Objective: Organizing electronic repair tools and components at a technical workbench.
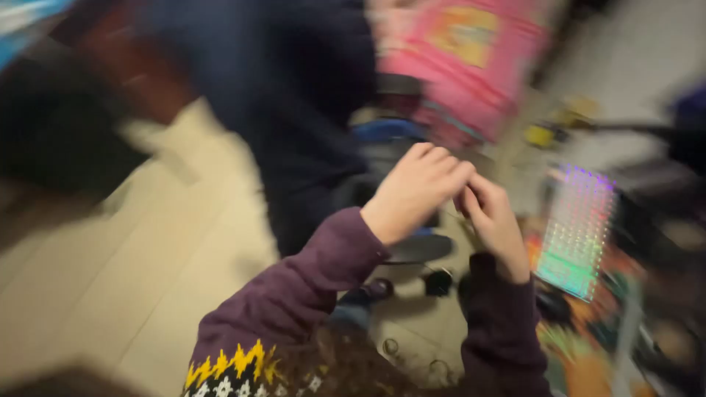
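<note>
A pale floor (110,279) is seen at left, a lit keyboard (577,231) on the cluttered worktop (588,353) at right. Above it, the left hand (415,191) and right hand (493,220) are brought together, fingertips touching; whether anything is pinched cannot be told through the blur.

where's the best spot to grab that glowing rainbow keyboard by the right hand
Probably by its long edges near the middle, coming from above. The lit keyboard looks flat and rectangular, lying beside the right hand, with both long sides seemingly open. The blur hides any clutter at its far end, so mid-length seems safest.
</note>
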